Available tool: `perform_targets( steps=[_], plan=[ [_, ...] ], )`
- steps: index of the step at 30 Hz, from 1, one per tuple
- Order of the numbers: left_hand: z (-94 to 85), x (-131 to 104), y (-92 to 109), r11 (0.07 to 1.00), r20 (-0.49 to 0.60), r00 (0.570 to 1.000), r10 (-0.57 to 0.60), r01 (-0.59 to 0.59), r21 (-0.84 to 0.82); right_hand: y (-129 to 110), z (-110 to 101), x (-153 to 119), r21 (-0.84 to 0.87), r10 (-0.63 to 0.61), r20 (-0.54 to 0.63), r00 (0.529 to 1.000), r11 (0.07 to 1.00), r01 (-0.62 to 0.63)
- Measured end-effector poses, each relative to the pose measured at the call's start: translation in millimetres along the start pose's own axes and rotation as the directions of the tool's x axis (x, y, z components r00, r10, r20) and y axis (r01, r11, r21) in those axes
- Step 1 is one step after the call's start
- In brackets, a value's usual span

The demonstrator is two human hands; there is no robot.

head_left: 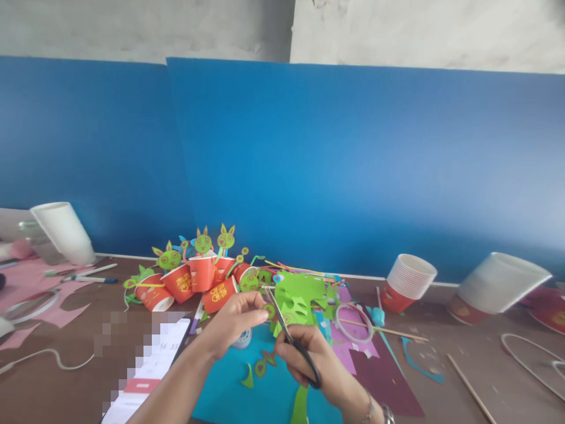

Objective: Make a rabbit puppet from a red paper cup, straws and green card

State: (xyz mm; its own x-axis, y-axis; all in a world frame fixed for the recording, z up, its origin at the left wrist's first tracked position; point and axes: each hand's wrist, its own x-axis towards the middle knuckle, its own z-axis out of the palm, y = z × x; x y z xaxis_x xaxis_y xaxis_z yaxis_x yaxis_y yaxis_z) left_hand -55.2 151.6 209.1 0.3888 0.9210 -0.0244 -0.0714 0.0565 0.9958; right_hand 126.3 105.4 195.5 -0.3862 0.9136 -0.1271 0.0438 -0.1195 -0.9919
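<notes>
- While the right hand [325, 352] works one pair of scissors [288, 334], the left hand [238, 321] has one small green cutout [268, 310] pinched at its fingertips, so that's one thing per hand.
- Left hand pose: it reaches in from the lower left, back of the hand up, thumb and forefinger closed on the cutout, which sits right by the blades.
- Right hand pose: it comes in from the lower right, fingers curled round the black handle, blades pointing up and away to the left – can't really tell how far apart they are.
- Both hands are close together, just over one blue sheet [220, 388].
- Lying on that sheet between the forearms: a round piece with a heart [260, 369], a curved green scrap [248, 377] and, lower down, one green strip [300, 405].
- Behind the left hand I count six red cups [202, 274] in a pile, some upright, some tipped over – three eared green faces [226, 238] poke up over them.
- Tape: one ring-shaped roll [354, 338] on the purple paper [367, 348], plus one smaller roll [242, 338] partly behind the left hand.
- Over on the right, two wooden sticks [470, 388]; on the left, one phone [145, 377], partly pixelated, beside the forearm.
</notes>
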Motion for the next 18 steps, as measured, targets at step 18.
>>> perform_targets(
  steps=[18],
  plan=[
    [-13.1,-2,-2,0.996,0.110,0.994,-0.025,0.035,-0.084,11,-9,-1,-0.003,-0.011,0.124,0.992,1.000,0.012]
  ],
)
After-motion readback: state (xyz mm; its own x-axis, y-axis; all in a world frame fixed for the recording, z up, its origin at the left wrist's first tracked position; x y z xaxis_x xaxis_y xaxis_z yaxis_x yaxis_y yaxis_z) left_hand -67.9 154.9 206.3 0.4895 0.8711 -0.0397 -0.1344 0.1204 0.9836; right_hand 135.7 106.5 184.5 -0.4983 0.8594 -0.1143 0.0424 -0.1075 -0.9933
